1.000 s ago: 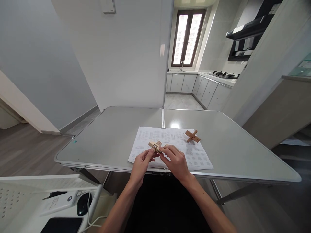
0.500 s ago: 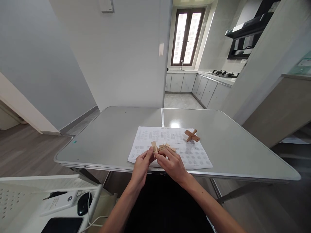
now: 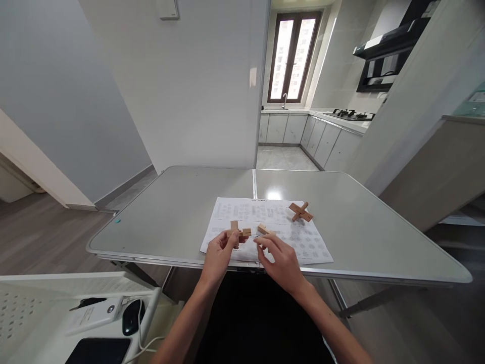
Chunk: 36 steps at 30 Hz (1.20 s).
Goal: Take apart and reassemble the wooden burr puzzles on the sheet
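Note:
My left hand [image 3: 220, 255] pinches a small cross of interlocking wooden puzzle pieces [image 3: 235, 226] between thumb and fingers, just above a printed sheet [image 3: 215, 220]. Its lower part is partly hidden by the thumb. To the right, my right hand [image 3: 279, 257] hovers apart from the cross, fingers slightly bent and thumb separate, with nothing visible in them. Just beyond its fingertips a pale wooden puzzle piece [image 3: 262, 229] lies on the sheet, partly covered by the hand. Near the sheet's right side rests a darker wooden cross-shaped assembly [image 3: 301, 212].
The sheet lies at the near edge of a grey folding table [image 3: 371, 227] with a metal rim. A white cart [image 3: 147, 308] at lower left holds a black mouse [image 3: 131, 317], a white box [image 3: 94, 316] and a dark flat device [image 3: 98, 351].
My right hand has drawn back to the right, away from the pieces. My left hand now holds the cross alone, turned so that its arms show.

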### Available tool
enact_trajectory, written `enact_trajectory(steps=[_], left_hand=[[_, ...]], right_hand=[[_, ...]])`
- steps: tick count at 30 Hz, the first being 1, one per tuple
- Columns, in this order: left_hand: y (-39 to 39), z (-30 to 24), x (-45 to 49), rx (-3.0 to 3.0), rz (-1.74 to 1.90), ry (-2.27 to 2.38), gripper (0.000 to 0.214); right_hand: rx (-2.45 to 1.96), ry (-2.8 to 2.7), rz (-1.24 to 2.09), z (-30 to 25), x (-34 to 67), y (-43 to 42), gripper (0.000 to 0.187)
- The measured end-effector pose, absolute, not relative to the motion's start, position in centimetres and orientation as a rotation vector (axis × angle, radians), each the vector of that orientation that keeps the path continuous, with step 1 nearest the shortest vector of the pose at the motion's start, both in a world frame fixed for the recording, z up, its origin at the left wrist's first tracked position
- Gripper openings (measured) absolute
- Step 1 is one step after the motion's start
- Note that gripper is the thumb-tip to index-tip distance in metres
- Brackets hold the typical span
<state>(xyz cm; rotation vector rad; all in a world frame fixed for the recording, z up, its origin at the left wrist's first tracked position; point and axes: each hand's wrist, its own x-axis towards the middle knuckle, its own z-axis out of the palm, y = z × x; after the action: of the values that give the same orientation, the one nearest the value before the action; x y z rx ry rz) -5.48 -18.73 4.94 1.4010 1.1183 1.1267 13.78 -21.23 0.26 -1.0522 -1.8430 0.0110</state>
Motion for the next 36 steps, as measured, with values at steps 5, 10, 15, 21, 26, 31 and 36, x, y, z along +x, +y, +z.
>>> enact_trajectory(steps=[5,10,15,21,26,31,36], left_hand=[[-18.6,4.8,-6.3,1.557,1.028,1.056,0.038],[-18.7,4.1,-6.2,1.53,1.005,1.023,0.039],[-18.4,3.8,-6.3,1.511,1.024,1.027,0.044],[-18.4,4.3,-6.3,1.499,1.05,1.001,0.05],[-18.9,4.7,-5.6,1.439,1.03,0.948,0.057],[-19.4,5.0,-4.8,1.402,0.971,0.904,0.058],[-19.5,5.1,-4.8,1.502,0.942,0.922,0.052]], right_hand=[[-1.431,-1.735,0.135,-1.7,16.7,-19.4,0.022],[-1.491,-1.716,0.203,-3.0,17.5,-17.6,0.019],[-1.435,-1.687,0.359,-2.2,17.4,-17.8,0.021],[-1.098,-1.451,0.951,0.6,16.5,-19.9,0.032],[-0.893,-1.224,1.339,1.9,15.2,-21.1,0.035],[-0.822,-1.192,1.391,1.8,14.2,-21.3,0.037],[-0.91,-1.21,1.323,2.4,14.1,-21.8,0.034]])
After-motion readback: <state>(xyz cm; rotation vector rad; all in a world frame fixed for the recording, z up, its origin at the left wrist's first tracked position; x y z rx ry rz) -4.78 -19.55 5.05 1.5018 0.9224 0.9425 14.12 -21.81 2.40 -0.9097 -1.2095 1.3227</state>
